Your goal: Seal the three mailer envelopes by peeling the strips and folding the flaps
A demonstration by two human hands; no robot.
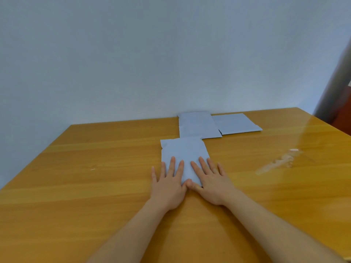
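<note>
A: Fingers first. Left hand lies flat, fingers straight and spread, pressing the near part of the nearest envelope. Right hand the same; thumbs touch at the envelope's near edge, just below frame centre.

B: Hidden parts?

A: The envelope's near edge and both near corners are covered by the hands. Flap line and strip cannot be made out. Forearms are cut off at the bottom of the frame.

B: Edges, open room?

A: Wide bare table to the left and right of the hands. Glare patch and a pale smear at centre right.

B: The envelopes?

A: All pale grey-blue, flat. The middle envelope sits just beyond the nearest one, near the wall. The far envelope lies beside it to the right, its left edge tucked under it.
</note>
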